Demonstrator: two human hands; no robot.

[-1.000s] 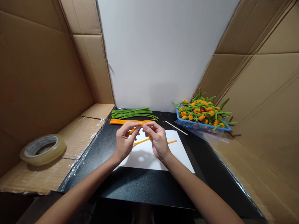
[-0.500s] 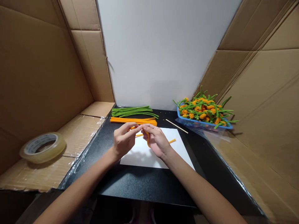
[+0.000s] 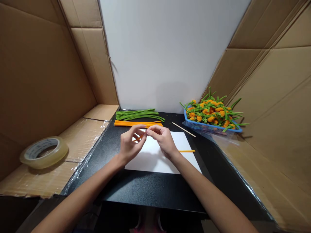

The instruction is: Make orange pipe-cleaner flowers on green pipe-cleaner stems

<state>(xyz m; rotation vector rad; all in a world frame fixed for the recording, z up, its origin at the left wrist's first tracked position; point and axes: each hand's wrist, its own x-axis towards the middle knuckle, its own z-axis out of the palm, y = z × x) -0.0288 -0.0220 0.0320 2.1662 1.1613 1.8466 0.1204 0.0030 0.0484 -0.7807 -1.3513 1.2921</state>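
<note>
Above a white sheet of paper (image 3: 150, 163), my left hand (image 3: 131, 144) and my right hand (image 3: 165, 140) meet at the fingertips. Both are pinched on an orange pipe cleaner (image 3: 138, 139), mostly hidden by the fingers; a piece of it shows inside the curl of my left hand. A straight orange length (image 3: 187, 151) sticks out to the right beyond my right wrist. Just behind the hands lies a bundle of orange pipe cleaners (image 3: 131, 123), with a bundle of green ones (image 3: 137, 115) behind it.
A blue basket (image 3: 206, 127) of orange and green pipe-cleaner pieces stands at the back right. A thin wooden stick (image 3: 184, 129) lies near it on the black table (image 3: 136, 187). At the left, a roll of clear tape (image 3: 63, 150) rests on cardboard.
The orange loop that hung between my hands no longer shows. The orange length at the right now reaches farther right and lies level. My right hand's fingers have curled more.
</note>
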